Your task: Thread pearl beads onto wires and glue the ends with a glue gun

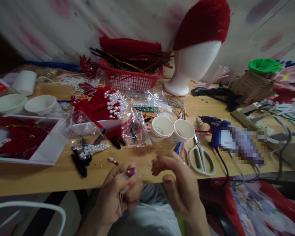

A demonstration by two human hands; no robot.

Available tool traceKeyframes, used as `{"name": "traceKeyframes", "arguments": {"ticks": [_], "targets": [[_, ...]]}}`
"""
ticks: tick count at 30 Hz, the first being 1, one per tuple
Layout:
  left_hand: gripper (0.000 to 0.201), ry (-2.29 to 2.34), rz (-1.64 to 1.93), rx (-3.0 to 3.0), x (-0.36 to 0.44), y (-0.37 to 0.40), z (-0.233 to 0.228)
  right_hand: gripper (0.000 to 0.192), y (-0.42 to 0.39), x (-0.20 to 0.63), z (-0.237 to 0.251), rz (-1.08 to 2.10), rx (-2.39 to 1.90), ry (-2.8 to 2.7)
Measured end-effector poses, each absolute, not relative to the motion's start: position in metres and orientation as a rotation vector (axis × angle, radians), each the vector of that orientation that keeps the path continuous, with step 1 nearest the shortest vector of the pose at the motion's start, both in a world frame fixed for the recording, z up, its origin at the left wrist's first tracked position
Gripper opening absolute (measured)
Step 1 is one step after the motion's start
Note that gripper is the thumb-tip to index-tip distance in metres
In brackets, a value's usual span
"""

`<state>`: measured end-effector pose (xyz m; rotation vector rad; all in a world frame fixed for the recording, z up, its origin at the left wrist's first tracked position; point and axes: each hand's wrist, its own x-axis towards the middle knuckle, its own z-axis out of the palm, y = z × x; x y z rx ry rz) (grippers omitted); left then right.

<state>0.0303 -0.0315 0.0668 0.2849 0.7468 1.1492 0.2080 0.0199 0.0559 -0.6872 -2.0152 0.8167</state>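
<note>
My left hand [121, 186] is closed above my lap at the table's front edge. A thin white thread [121, 200] hangs from its fingers; whatever else lies inside the grip is hidden. Just beyond it, a short piece with pearl and red beads [113, 160] rests on the wood. My right hand [180, 180] is raised to the right, fingers curved and thumb apart, with nothing visible in it. Grey-handled scissors [202, 160] lie beside it, close to a blue-capped item [178, 147]. Two paper cups stand past my right hand, the left cup [162, 127] with white beads inside.
A blue glue gun [215, 127] and power strip [250, 113] with cables sit right. Behind stand a red basket [135, 78] of stems and a white mannequin head [196, 64] in a red cap. Left are a white box [60, 141] and bagged pearl hair clips [93, 150].
</note>
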Motion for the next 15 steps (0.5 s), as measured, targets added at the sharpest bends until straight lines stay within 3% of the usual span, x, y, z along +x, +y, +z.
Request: {"name": "traceKeyframes", "arguments": {"ticks": [8, 15], "targets": [[0.045, 0.733, 0.91, 0.247, 0.033, -0.028, 0.062, 0.006, 0.023, 0.193, 0.068, 0.851, -0.566, -2.334], [0.048, 0.787, 0.835, 0.259, 0.025, -0.022, 0.069, 0.021, 0.025, 0.196, 0.07, 0.458, -0.573, -2.535]]}}
